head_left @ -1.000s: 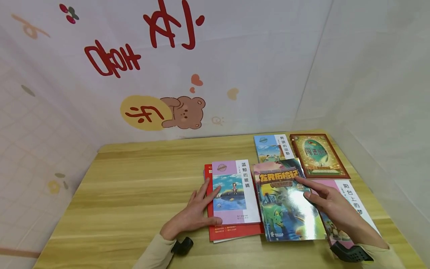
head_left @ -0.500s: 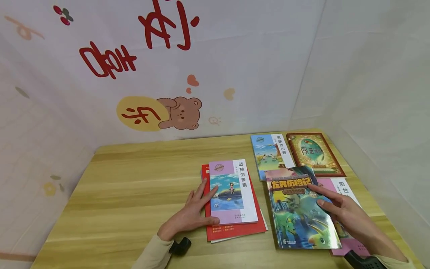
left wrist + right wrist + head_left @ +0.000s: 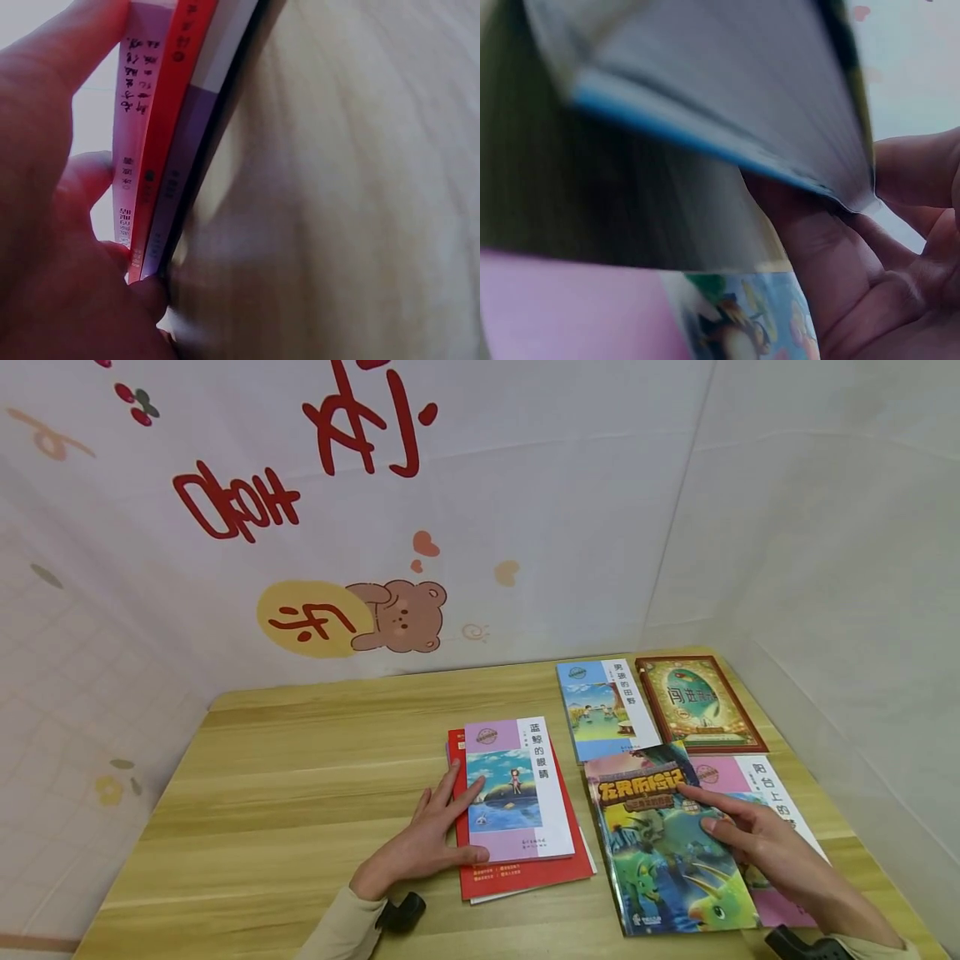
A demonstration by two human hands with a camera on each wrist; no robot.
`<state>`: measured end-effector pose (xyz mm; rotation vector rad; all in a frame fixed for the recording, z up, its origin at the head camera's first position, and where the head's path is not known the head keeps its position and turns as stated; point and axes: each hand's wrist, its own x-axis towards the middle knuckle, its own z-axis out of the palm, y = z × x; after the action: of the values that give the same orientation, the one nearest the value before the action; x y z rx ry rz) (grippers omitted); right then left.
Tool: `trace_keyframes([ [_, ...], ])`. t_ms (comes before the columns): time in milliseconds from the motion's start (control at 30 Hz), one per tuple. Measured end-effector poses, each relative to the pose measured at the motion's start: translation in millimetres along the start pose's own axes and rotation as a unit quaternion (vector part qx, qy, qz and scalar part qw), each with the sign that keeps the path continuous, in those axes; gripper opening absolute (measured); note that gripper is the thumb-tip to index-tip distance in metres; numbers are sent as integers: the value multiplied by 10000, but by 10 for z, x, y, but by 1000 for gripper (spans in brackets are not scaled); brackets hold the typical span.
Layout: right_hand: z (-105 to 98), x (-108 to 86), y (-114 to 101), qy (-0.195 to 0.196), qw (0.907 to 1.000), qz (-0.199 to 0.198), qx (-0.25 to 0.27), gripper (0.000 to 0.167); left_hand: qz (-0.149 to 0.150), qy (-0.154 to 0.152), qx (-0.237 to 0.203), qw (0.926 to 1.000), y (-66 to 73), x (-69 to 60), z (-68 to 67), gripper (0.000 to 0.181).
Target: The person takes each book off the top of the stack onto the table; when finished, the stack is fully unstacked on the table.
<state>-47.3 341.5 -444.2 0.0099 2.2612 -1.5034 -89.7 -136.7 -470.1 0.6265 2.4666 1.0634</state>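
On the left, a pink-and-white book with a whale cover (image 3: 517, 789) lies on top of a red book (image 3: 525, 878), with more spines below it in the left wrist view. My left hand (image 3: 420, 852) rests at this stack's left edge, its spread fingers touching the cover and the spines. My right hand (image 3: 780, 852) pinches a glossy dinosaur comic book (image 3: 660, 852) by its right edge, thumb and fingers on opposite sides. In the right wrist view its pages (image 3: 727, 82) fan slightly apart. The comic overlaps another pink-and-white book (image 3: 780, 797).
A blue-and-white book (image 3: 603, 710) lies behind the comic, touching or nearly touching its top edge. Beside it is a brown-bordered book with a green oval (image 3: 697, 706). The wooden table (image 3: 300, 793) ends at a white printed cloth (image 3: 585, 510) behind.
The dinosaur comic has shifted right and toward me in my right hand, away from the stack, uncovering more of the blue-and-white book. My left hand stays on the stack. The view has shifted slightly.
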Motion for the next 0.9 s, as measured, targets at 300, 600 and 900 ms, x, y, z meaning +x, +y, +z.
trace_keyframes([
  [300, 53, 26, 37, -60, 9985, -480, -254, 53, 66, 24, 39, 10000, 1, 4, 3, 99],
  [600, 56, 16, 53, 718, 9744, -1333, -1661, 40, -54, 2, 82, 10000, -17, 14, 3, 100],
  [900, 61, 44, 61, 1040, 9442, -1818, -2542, 34, -141, -11, 46, 9999, -16, 19, 6, 101],
])
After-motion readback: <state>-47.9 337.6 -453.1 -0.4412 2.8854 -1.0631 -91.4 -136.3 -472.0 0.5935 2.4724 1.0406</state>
